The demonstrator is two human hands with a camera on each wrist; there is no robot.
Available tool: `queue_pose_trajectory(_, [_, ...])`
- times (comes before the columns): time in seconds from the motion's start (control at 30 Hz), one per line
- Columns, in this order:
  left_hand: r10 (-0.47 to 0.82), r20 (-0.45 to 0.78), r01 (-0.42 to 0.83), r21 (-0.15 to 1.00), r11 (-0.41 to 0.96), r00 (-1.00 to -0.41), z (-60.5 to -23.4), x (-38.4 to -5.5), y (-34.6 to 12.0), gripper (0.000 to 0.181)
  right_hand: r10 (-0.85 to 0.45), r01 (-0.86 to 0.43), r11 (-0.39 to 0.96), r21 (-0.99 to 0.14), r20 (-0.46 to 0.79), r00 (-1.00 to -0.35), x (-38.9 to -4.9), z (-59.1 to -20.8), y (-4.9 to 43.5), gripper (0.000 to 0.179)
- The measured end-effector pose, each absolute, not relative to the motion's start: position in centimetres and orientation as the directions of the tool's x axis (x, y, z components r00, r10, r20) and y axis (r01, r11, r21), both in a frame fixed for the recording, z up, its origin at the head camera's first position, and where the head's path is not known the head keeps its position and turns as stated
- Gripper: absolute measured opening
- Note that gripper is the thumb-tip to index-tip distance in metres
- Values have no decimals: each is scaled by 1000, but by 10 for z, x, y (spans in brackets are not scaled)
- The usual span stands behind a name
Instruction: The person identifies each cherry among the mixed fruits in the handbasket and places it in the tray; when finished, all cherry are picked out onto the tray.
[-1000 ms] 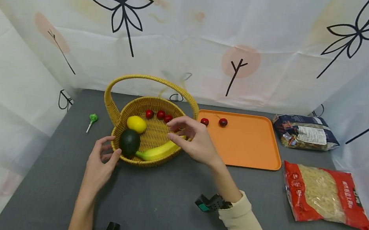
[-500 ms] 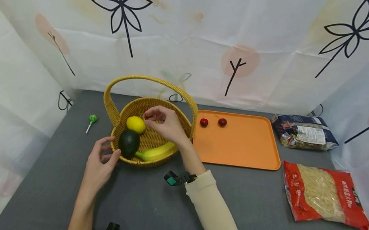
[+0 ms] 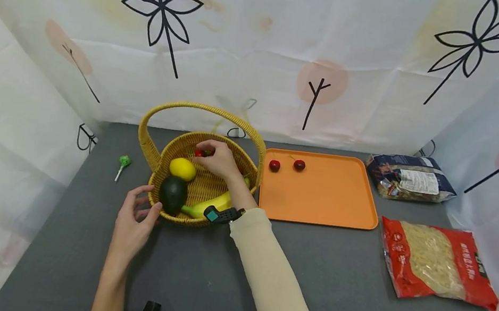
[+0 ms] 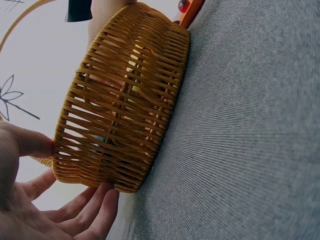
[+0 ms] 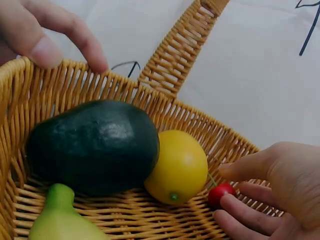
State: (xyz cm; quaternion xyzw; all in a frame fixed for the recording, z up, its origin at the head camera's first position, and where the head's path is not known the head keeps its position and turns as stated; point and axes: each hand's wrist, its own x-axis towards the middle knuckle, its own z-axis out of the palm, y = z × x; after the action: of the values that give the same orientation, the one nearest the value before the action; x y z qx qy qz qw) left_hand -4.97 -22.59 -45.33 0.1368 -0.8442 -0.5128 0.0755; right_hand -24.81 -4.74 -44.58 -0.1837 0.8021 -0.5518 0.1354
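A yellow wicker basket [image 3: 206, 184] with a tall arched handle stands on the grey table. My left hand [image 3: 135, 222] holds its front left rim, thumb over the edge and fingers against the outer wall in the left wrist view. Inside, my right hand [image 3: 219, 161] has thumb and fingers around a red cherry [image 5: 220, 195] with a green stem. Beside that cherry lies a lemon [image 5: 177, 167], touching a dark green avocado [image 5: 95, 147]. A banana [image 3: 210, 205] lies along the basket's front, partly under the right wrist. The other cherries in the basket are mostly hidden by the right hand.
An orange tray [image 3: 321, 193] right of the basket bears two cherries [image 3: 298, 165]. Further right lie a dark blue bag [image 3: 412, 179] and a red bag [image 3: 438, 264] of pale food. A green lollipop [image 3: 124, 161] lies left of the basket.
My right hand has moved left and inward from above the banana to the cherry near the lemon, closing its fingers around it. The left hand stays at the rim.
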Motion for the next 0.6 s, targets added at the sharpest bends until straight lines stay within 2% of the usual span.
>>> queue_pose_trajectory(0.3, [-307,-8,-149,887,438,-952,-454,-49,-228,52,-467,-103,385,-917,-98,-879,-249,-450,-50,51])
queue_pose_trajectory(0.6, [-308,0,-140,890,433,-951,-455,-50,-227,53,-480,-118,401,-908,-99,-872,-251,-451,-47,51])
